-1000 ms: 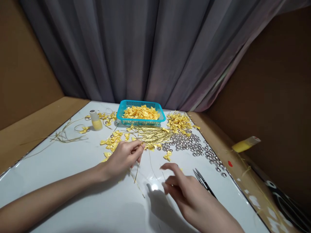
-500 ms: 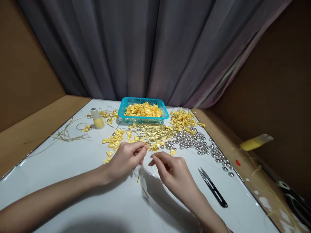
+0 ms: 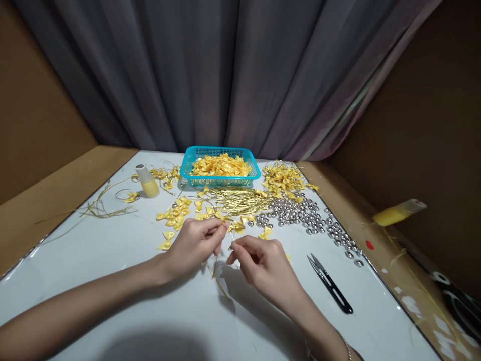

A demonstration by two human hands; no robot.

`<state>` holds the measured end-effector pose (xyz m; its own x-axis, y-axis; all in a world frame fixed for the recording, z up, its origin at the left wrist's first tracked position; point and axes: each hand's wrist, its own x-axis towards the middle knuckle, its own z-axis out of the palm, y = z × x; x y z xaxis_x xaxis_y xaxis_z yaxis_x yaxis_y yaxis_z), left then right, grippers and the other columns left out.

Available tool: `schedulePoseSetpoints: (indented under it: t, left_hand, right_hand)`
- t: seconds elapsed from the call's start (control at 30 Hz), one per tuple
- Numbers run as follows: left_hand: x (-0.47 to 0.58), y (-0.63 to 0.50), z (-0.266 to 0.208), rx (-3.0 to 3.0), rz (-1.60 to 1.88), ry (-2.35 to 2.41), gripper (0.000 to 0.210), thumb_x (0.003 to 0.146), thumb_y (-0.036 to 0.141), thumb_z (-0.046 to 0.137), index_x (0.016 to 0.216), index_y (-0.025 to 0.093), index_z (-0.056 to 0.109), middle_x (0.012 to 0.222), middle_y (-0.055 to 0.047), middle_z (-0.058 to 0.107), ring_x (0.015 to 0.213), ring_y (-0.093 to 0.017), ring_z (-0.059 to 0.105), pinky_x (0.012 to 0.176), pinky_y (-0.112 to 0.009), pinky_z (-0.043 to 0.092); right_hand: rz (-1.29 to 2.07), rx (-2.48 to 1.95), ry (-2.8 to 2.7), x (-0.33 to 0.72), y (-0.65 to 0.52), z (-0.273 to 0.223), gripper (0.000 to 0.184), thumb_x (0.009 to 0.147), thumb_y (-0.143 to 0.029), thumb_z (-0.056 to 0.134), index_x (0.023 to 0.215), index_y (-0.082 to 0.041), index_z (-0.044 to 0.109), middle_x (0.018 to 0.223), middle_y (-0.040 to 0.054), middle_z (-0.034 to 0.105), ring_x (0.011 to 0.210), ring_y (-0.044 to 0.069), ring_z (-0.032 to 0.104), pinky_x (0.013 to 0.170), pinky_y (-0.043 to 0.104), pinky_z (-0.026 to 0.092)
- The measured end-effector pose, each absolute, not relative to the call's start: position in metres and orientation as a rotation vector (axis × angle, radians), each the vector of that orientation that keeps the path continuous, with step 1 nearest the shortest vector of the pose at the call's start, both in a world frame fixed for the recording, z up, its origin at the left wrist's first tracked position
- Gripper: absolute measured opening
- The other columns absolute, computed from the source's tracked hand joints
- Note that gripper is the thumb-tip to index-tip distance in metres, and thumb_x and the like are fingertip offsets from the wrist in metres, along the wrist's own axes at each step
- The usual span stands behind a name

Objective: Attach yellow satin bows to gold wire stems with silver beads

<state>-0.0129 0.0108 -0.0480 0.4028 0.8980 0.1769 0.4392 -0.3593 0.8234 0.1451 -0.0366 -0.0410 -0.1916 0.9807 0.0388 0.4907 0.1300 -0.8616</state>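
Head view, left fingers (image 3: 217,237) pinching gold cord (image 3: 222,289), right fingers (image 3: 246,242) pinching thin thread (image 3: 232,234), translucent bottle (image 3: 147,180) beyond.

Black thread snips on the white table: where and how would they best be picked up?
Probably by the handles, the right hand coming from above on the near side and closing across their width. The black thread snips lie flat, pointed blades facing away and the rounded handle end nearest the person.

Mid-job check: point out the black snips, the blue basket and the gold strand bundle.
Black snips (image 3: 331,286): head view, on the handle.
Blue basket (image 3: 221,178): head view, on the front rim.
Gold strand bundle (image 3: 242,200): head view, mid-bundle.
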Motion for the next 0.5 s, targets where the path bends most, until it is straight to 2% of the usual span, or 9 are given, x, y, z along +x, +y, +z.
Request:
schedulePoseSetpoints:
  t: [0.5]
  left_hand:
    - [-0.0125,0.0103,-0.0473,1.746,0.777,1.119,0.045,0.086,0.034,0.045,0.045,0.017,0.046,0.033,0.007,0.039,0.028,-0.005,0.036,0.034,-0.016,0.031]
  right_hand:
    - [0.974,-1.429,-1.768,0.1439,-0.0354,-0.0453,0.031,0.087,-0.02,0.045,0.063,-0.015,0.063,0.041,-0.0051,0.045,0.037,0.007,0.041,0.041,0.018,0.03]
